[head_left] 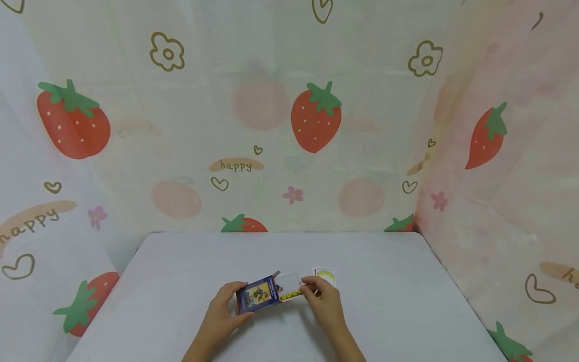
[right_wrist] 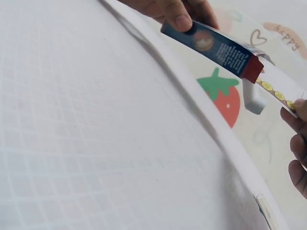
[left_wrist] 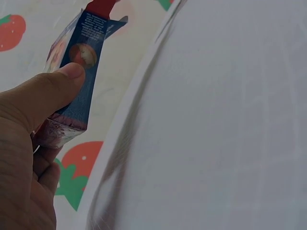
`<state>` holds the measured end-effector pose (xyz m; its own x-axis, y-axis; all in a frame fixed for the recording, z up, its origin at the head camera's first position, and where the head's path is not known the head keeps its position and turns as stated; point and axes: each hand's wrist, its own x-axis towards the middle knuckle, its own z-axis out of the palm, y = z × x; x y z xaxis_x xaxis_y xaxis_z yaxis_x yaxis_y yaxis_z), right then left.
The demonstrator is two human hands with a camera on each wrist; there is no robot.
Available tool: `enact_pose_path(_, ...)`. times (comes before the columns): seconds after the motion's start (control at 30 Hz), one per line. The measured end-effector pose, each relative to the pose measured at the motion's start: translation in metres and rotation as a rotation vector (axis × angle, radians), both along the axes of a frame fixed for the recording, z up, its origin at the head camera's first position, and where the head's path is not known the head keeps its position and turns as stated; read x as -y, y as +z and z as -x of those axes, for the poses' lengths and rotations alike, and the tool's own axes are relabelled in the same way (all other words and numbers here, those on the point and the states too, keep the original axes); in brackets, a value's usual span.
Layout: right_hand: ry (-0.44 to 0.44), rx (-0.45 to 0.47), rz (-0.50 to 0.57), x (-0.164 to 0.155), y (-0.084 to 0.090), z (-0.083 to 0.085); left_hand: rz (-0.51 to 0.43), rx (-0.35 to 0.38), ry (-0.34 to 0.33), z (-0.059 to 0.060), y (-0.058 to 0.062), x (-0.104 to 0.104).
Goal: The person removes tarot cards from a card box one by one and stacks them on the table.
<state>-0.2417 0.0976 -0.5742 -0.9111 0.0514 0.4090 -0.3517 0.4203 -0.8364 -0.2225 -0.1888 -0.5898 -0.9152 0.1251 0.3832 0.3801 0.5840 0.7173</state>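
A small blue card box is held just above the white table near its front edge. My left hand grips the box, thumb pressed on its narrow side. My right hand pinches a stack of cards with a yellow-dotted edge that sticks out of the box's open end. The right wrist view shows the box, its open flap, the cards and my right fingers. One card with a yellow design lies flat on the table just beyond my right hand.
Sheets printed with strawberries, flowers and "happy" hang behind the table and along both sides. The table's far edge meets the back sheet.
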Motion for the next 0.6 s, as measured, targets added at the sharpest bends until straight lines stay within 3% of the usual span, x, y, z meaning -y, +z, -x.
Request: enact_pose_path(0.6, -0.052, 0.030, 0.026, -0.0103, 0.0080, 0.0016, -0.009, 0.026, 0.035, 0.0007, -0.0001, -0.0010)
